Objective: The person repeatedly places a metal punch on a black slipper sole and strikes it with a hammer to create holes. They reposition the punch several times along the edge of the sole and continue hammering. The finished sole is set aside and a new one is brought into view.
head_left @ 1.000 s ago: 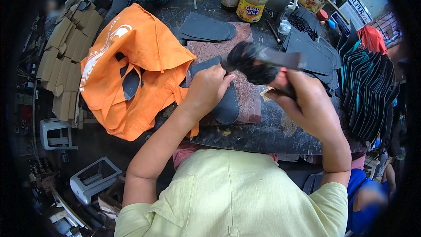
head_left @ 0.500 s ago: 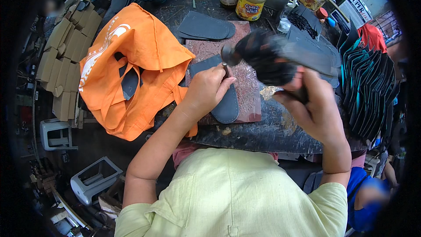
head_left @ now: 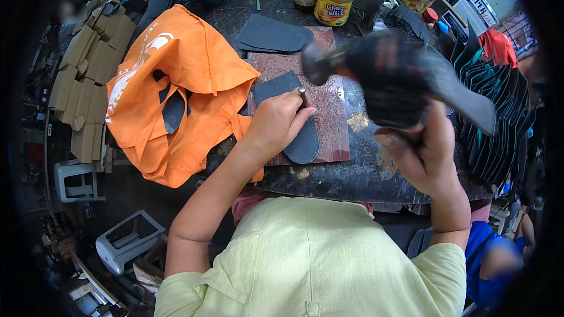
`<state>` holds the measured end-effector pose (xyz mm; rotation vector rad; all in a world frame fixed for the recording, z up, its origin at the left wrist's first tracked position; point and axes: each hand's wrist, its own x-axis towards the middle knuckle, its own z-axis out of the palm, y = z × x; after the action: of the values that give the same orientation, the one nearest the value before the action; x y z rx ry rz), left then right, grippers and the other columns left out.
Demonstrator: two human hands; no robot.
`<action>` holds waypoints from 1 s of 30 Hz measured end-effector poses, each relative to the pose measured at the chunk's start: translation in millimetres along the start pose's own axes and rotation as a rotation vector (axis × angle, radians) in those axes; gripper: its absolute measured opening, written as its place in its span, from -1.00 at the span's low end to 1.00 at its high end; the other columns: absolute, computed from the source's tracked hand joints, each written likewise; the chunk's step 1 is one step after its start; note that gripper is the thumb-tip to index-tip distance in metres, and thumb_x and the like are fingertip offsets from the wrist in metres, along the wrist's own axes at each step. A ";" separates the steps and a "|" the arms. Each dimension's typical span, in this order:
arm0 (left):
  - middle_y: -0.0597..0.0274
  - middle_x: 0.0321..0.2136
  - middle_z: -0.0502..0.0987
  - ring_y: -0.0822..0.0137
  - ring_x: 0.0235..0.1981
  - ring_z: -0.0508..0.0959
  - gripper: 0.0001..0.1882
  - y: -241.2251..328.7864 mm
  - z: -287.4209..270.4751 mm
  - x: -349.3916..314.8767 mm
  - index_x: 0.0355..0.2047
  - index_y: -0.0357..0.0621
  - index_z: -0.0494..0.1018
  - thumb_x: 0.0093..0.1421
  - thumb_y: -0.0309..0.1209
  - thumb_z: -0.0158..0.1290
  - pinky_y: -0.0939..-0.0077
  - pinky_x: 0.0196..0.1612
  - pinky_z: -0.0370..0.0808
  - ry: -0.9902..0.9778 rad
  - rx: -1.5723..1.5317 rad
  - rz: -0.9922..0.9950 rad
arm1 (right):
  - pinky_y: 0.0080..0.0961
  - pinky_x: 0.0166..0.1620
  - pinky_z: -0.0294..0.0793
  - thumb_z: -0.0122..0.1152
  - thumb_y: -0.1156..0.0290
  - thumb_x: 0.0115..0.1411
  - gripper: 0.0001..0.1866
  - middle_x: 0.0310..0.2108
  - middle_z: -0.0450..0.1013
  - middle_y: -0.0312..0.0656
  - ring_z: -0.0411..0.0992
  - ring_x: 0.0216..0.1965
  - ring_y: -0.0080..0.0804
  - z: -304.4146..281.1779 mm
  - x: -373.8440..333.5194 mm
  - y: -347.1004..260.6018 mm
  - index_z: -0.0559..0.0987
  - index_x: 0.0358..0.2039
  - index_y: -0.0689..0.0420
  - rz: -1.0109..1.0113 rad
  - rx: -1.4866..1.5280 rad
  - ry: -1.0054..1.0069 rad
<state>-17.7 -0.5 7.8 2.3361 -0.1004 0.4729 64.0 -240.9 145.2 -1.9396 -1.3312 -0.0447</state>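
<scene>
My left hand [head_left: 281,118] is closed around a short metal punch [head_left: 303,93], which stands upright over a dark, sole-shaped sheet [head_left: 304,142]. This sheet lies on a worn reddish board [head_left: 335,132]; my fingers cover part of it and hide the punch's lower end. In my right hand [head_left: 427,155] is a hammer [head_left: 385,73] with black wrapping, blurred by motion. Its rounded striking face hangs in the air just above and right of the punch, apart from it. Two or more similar dark cut pieces [head_left: 270,32] overlap the board's far edge.
An orange cloth bag [head_left: 202,70] covers the table's left side. Two lidded jars [head_left: 335,3] stand at the back. Many dark sheets are stacked upright [head_left: 493,111] at the right. Cardboard boxes [head_left: 79,97] and grey stools [head_left: 129,240] are left of the table [head_left: 346,185].
The hammer has lifted off the punch's top and swung up and to the right, with my right hand shifting slightly. My left hand and the punch have stayed in place.
</scene>
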 end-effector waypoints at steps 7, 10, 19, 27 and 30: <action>-0.04 -0.36 0.59 -0.12 -0.27 0.62 -0.80 2.3 2.9 -1.5 -0.30 -0.29 0.53 0.30 -0.37 0.21 0.07 -0.19 0.55 0.036 0.035 0.080 | 0.00 -0.22 0.52 0.37 0.52 0.18 -0.51 -0.27 0.57 0.10 0.57 -0.19 0.23 14.6 -9.8 15.7 0.34 0.06 0.15 0.209 -0.135 -0.310; -0.07 -0.31 0.60 -0.13 -0.19 0.62 -0.81 -5.1 -7.3 3.3 -0.30 -0.31 0.53 0.29 -0.39 0.21 0.07 -0.08 0.55 0.151 -0.018 0.014 | 0.00 -0.25 0.50 0.39 0.47 0.21 -0.53 -0.32 0.55 0.13 0.55 -0.22 0.27 9.1 -12.7 17.6 0.34 0.04 0.16 0.263 -0.114 -0.287; -0.03 -0.19 0.57 -0.03 -0.09 0.60 -0.80 -17.5 -32.4 18.1 -0.30 -0.35 0.55 0.25 -0.43 0.26 0.21 0.01 0.51 0.037 0.070 -0.181 | -0.04 -0.25 0.50 0.42 0.36 0.24 -0.56 -0.33 0.56 0.17 0.54 -0.23 0.30 6.9 -36.8 25.5 0.39 0.01 0.17 0.398 -0.114 -0.369; -0.05 -0.23 0.48 -0.08 -0.15 0.54 -0.84 -30.2 -53.6 51.8 -0.34 -0.36 0.49 0.23 -0.49 0.23 0.10 -0.05 0.48 0.157 0.167 -0.139 | -0.04 -0.23 0.53 0.39 0.32 0.28 -0.57 -0.30 0.59 0.10 0.58 -0.21 0.23 27.3 -36.1 40.0 0.38 0.03 0.15 0.357 -0.093 -0.395; -0.05 -0.15 0.49 -0.08 -0.11 0.53 -0.84 -26.2 -40.6 46.2 -0.33 -0.36 0.50 0.23 -0.49 0.23 0.10 -0.02 0.47 0.364 0.303 0.126 | -0.03 -0.21 0.54 0.38 0.28 0.30 -0.54 -0.29 0.60 0.09 0.59 -0.20 0.21 40.7 -35.5 49.1 0.37 0.06 0.14 0.340 -0.137 -0.427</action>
<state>18.3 49.4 34.2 2.5000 -0.0014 1.0294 72.3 -251.9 73.5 -2.3582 -1.2610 0.4802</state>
